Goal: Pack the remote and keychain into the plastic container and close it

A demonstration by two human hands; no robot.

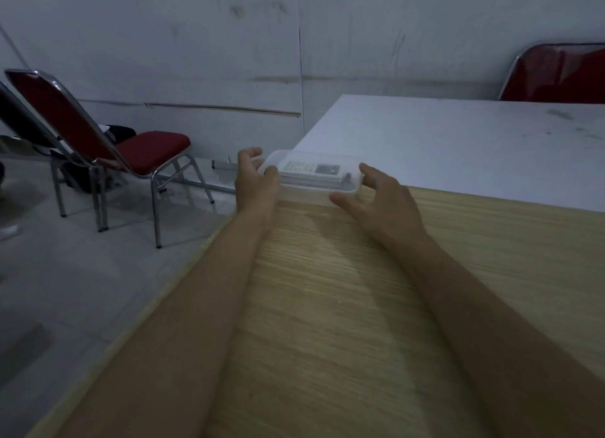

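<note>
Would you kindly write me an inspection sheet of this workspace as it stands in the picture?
Surface: wooden table, with a white table butted against its far side.
Job's things: clear plastic container at the wooden table's far left corner, lid on; remote visible inside; a small dark item at its right end may be the keychain, too dim to tell.
Clutter: nothing seen.
Grippers: left hand at the container's left end; right hand at its right end, fingers spread.
Cables: nothing seen.
Surroundings: red chair on the floor to the left; another red chair behind the white table; grey wall.
</note>
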